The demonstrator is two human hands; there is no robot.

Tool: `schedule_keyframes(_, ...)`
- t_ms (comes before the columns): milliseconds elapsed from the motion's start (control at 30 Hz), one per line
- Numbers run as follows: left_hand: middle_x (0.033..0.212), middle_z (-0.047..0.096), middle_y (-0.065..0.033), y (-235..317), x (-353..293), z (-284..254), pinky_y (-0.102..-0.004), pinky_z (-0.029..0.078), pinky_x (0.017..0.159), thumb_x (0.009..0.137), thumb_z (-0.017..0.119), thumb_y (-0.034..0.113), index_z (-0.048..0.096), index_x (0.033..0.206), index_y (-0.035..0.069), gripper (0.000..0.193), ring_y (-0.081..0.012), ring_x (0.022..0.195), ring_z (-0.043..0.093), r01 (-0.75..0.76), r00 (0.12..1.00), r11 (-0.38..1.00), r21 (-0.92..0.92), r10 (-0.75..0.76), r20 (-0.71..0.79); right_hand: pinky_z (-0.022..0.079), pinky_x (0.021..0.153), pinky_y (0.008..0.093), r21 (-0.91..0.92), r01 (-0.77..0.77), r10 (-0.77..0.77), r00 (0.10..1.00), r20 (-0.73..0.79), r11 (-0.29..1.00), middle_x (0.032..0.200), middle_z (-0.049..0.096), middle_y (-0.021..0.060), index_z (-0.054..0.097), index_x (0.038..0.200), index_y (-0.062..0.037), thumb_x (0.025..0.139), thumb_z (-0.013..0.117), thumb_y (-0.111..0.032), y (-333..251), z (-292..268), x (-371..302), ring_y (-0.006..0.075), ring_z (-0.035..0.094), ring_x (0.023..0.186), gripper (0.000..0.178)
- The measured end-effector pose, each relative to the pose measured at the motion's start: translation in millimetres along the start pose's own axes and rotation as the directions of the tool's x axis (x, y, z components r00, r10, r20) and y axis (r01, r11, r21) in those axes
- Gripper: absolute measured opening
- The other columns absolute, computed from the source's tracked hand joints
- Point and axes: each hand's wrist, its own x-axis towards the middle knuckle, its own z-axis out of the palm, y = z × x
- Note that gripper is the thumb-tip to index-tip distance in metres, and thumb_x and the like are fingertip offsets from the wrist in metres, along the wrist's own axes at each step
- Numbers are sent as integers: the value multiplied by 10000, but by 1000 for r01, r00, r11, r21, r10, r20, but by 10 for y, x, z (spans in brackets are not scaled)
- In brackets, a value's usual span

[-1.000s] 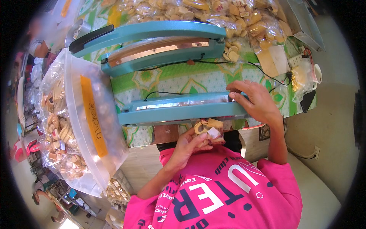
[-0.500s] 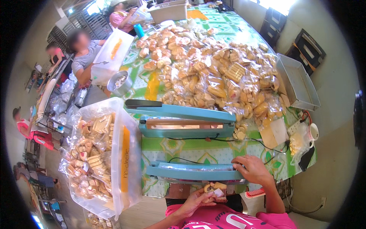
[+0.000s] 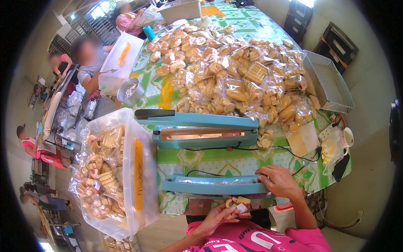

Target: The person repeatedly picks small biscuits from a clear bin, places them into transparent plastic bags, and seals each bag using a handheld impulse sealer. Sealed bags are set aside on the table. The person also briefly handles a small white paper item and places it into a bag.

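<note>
My right hand [image 3: 281, 182] presses on the right end of a blue bag sealer [image 3: 212, 186], its fingers curled over the lever, which is down. Just in front of the sealer, my left hand [image 3: 214, 220] is closed on a clear bag of bread pieces [image 3: 239, 206] with a white slip in it. The bag hangs under the sealer's front edge; whether its mouth lies between the jaws is hidden. Behind stands a second blue bag sealer [image 3: 201, 142], with its black-handled lever raised and no hand on it.
A clear plastic bin [image 3: 147, 176] of packed bread stands to the left. Beyond the sealers lies a big heap of bagged bread [image 3: 239, 80]. At right are a metal tray [image 3: 329, 86], a white mug [image 3: 347, 138], a phone [image 3: 341, 168] and cords. A person [image 3: 90, 63] works across the table.
The view has shifted slightly. My left hand still holds the bag at the sealer's front, and my right hand stays on the lever's end.
</note>
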Motion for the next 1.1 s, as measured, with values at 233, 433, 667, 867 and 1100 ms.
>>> schedule_keyframes(233,1229,613,-105,-40,27,-4,-369,561,919,985,591,286,485,1341,-9,474,-188,1085,632,-45,999,999,31,45,-12,477,786,457,-49,-66,65,998,-25,997,951,679,145,672,1032,-90,920,584,-261,-32,4,-19,361,618,904,223)
schedule_keyframes(433,1223,638,-112,-64,74,-27,-333,589,817,986,584,284,495,1344,22,453,-209,1088,652,-121,992,991,58,120,31,490,760,421,86,8,12,973,-232,996,894,668,159,662,979,-31,906,639,-243,-68,21,-33,340,642,857,226)
schedule_keyframes(667,1145,659,-111,-97,86,-35,-326,596,814,949,643,298,517,1311,1,485,-178,999,671,-180,984,984,13,180,6,493,768,327,40,174,-148,920,-363,984,879,671,136,670,1008,16,880,673,-114,-441,-347,-85,244,658,829,182)
schedule_keyframes(867,1159,641,-86,-40,-86,-39,-295,579,827,953,647,268,537,1299,5,448,-144,983,657,-232,973,971,52,230,29,490,788,370,-266,378,-458,798,-392,887,952,677,116,673,975,2,803,723,-116,-921,-659,-95,278,641,886,214)
schedule_keyframes(1100,1163,635,-50,202,-610,54,-273,513,892,917,673,85,541,1310,-4,424,-111,1023,618,-400,915,905,146,385,123,450,863,405,-216,584,-615,779,-124,783,893,604,84,624,919,-66,767,732,-201,-1305,-413,-151,289,584,917,229)
